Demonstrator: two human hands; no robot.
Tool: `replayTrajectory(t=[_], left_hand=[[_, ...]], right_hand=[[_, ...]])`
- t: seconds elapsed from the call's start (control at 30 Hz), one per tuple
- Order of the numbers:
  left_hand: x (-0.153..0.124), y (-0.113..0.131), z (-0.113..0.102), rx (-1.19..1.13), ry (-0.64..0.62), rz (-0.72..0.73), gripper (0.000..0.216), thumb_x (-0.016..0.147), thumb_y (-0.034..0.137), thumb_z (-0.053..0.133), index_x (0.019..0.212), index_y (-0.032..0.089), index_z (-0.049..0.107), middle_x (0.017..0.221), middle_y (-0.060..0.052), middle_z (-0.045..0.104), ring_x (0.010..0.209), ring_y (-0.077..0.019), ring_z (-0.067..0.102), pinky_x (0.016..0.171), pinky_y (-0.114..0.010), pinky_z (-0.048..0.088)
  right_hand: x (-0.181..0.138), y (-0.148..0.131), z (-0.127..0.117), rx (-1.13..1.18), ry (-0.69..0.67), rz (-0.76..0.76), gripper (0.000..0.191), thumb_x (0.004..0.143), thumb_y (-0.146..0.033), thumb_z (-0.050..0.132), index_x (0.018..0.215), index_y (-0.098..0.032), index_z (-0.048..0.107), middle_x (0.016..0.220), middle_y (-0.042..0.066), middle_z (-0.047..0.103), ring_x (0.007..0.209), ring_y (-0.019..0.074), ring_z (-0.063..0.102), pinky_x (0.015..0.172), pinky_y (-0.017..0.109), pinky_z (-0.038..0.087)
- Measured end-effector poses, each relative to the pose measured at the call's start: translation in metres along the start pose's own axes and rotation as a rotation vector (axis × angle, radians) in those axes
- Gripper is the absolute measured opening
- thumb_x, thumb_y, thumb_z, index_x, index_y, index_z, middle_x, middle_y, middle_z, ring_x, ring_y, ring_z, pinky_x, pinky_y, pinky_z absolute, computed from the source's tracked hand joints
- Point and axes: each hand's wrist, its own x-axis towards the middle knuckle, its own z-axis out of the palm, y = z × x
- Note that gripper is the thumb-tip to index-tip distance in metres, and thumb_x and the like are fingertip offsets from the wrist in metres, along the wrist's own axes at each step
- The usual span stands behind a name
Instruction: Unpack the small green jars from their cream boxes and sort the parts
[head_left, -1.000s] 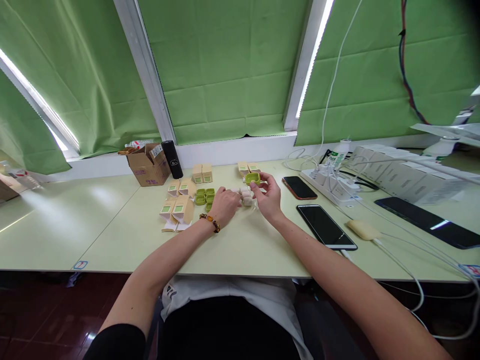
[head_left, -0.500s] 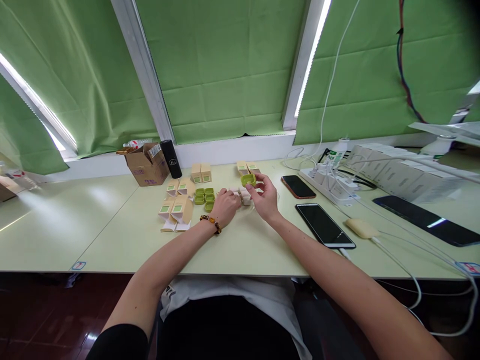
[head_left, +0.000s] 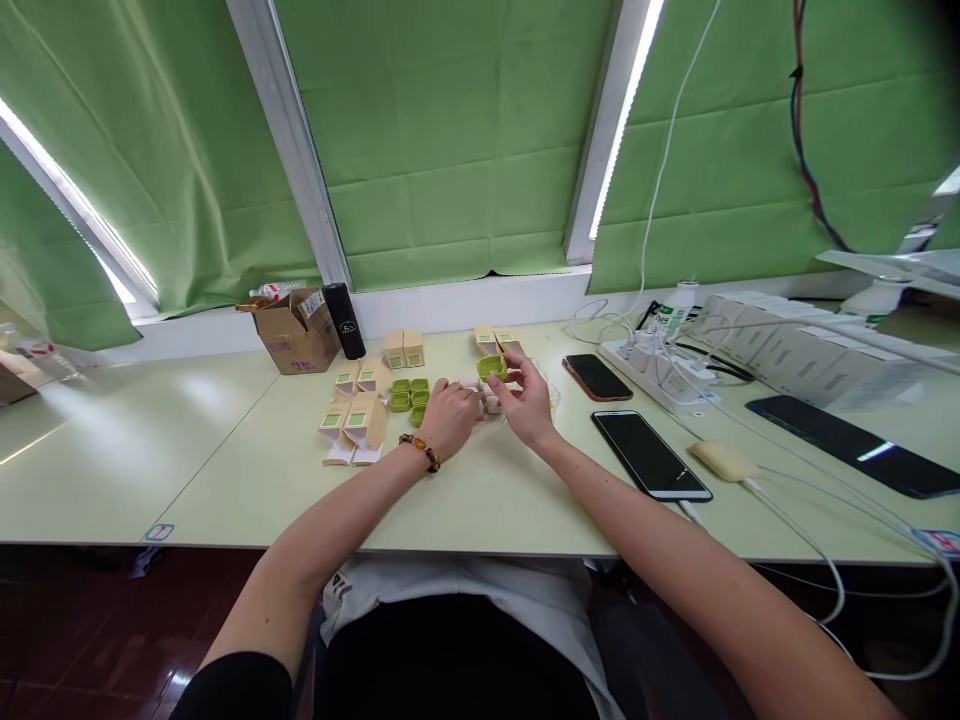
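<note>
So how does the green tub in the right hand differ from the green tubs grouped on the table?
The held tub is gripped in the right hand, while the grouped tubs rest on the table. The held tub is a single one; the grouped tubs sit close together. The held tub is right of the left hand, the grouped tubs left of it. Both are green and open-topped.

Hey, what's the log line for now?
right hand: holds green container | left hand: at white pieces | beside left hand: more green containers
</note>
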Motion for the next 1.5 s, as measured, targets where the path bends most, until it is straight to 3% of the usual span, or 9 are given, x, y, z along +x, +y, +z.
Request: replayTrajectory(t=[0.1, 0.2, 0.37, 0.57, 0.77, 1.0, 1.2, 1.37, 1.5], left_hand=[[-0.006, -0.009, -0.009, -0.060, 0.081, -0.064, 0.009, 0.095, 0.018, 0.069, 0.103, 0.017, 0.072, 0.097, -0.010, 0.078, 0.099, -0.0272, 0.069, 0.093, -0.044, 0.041], [-0.014, -0.023, -0.019, -0.122, 0.222, -0.091, 0.023, 0.094, 0.013, 0.066, 0.115, 0.019, 0.071, 0.106, -0.010, 0.079, 0.102, -0.0279, 0.070, 0.096, -0.047, 0.043], [-0.036, -0.036, -0.033, -0.145, 0.432, 0.004, 0.036, 0.097, 0.014, 0.062, 0.133, 0.020, 0.063, 0.121, -0.012, 0.076, 0.118, -0.0299, 0.066, 0.102, -0.050, 0.045], [-0.051, -0.032, -0.033, -0.114, 0.549, 0.119, 0.042, 0.100, 0.028, 0.065, 0.142, 0.023, 0.057, 0.141, -0.013, 0.069, 0.132, -0.0306, 0.059, 0.108, -0.051, 0.045], [-0.052, -0.030, -0.030, -0.127, 0.534, 0.118, 0.028, 0.101, 0.033, 0.067, 0.128, 0.024, 0.066, 0.125, -0.011, 0.076, 0.119, -0.0270, 0.066, 0.103, -0.047, 0.047], [-0.054, -0.025, -0.021, -0.460, 0.594, -0.135, 0.031, 0.104, 0.038, 0.060, 0.131, 0.022, 0.063, 0.117, -0.012, 0.076, 0.112, -0.0252, 0.070, 0.101, -0.045, 0.056], [-0.051, -0.019, -0.016, -0.900, 0.469, -0.214, 0.039, 0.109, 0.042, 0.050, 0.140, 0.019, 0.056, 0.109, -0.011, 0.078, 0.098, -0.0196, 0.075, 0.084, -0.032, 0.061], [-0.049, -0.017, -0.013, -1.095, 0.358, -0.190, 0.047, 0.106, 0.048, 0.055, 0.142, 0.018, 0.055, 0.113, -0.013, 0.078, 0.102, -0.0206, 0.076, 0.088, -0.033, 0.061], [-0.050, -0.017, -0.014, -1.067, 0.343, -0.179, 0.041, 0.106, 0.042, 0.055, 0.139, 0.018, 0.058, 0.123, -0.015, 0.075, 0.112, -0.0228, 0.074, 0.096, -0.037, 0.060]], right_hand=[[-0.001, 0.002, 0.000, 0.015, -0.022, -0.005, 0.052, 0.086, -0.056, 0.076, 0.127, -0.026, 0.064, 0.122, 0.010, 0.067, 0.091, 0.0212, 0.063, 0.055, 0.027, 0.057], [-0.002, 0.003, 0.000, 0.048, -0.065, -0.016, 0.053, 0.088, -0.054, 0.074, 0.132, -0.027, 0.063, 0.129, 0.011, 0.066, 0.098, 0.0232, 0.063, 0.058, 0.029, 0.059], [-0.010, -0.001, 0.003, 0.104, -0.178, -0.064, 0.051, 0.091, -0.051, 0.073, 0.136, -0.030, 0.063, 0.134, 0.010, 0.063, 0.103, 0.0237, 0.062, 0.065, 0.032, 0.062], [-0.022, -0.009, 0.008, 0.115, -0.307, -0.087, 0.050, 0.094, -0.051, 0.071, 0.138, -0.030, 0.063, 0.130, 0.011, 0.065, 0.107, 0.0257, 0.061, 0.067, 0.034, 0.063], [-0.031, -0.009, 0.012, 0.102, -0.340, -0.080, 0.045, 0.094, -0.049, 0.072, 0.132, -0.030, 0.059, 0.126, 0.010, 0.066, 0.108, 0.0239, 0.062, 0.068, 0.033, 0.062], [-0.034, -0.023, 0.013, -0.048, -0.356, -0.213, 0.050, 0.090, -0.043, 0.076, 0.135, -0.030, 0.059, 0.120, 0.009, 0.065, 0.106, 0.0253, 0.064, 0.071, 0.037, 0.064], [-0.035, -0.025, 0.016, -0.092, -0.335, -0.252, 0.047, 0.088, -0.041, 0.078, 0.130, -0.030, 0.061, 0.121, 0.009, 0.056, 0.104, 0.0246, 0.062, 0.070, 0.037, 0.065], [-0.033, -0.016, 0.019, -0.074, -0.296, -0.226, 0.044, 0.087, -0.040, 0.079, 0.124, -0.029, 0.059, 0.125, 0.009, 0.056, 0.109, 0.0248, 0.063, 0.076, 0.039, 0.067], [-0.032, -0.016, 0.019, -0.066, -0.300, -0.215, 0.037, 0.090, -0.036, 0.074, 0.123, -0.030, 0.058, 0.126, 0.007, 0.059, 0.113, 0.0244, 0.064, 0.086, 0.043, 0.066]])
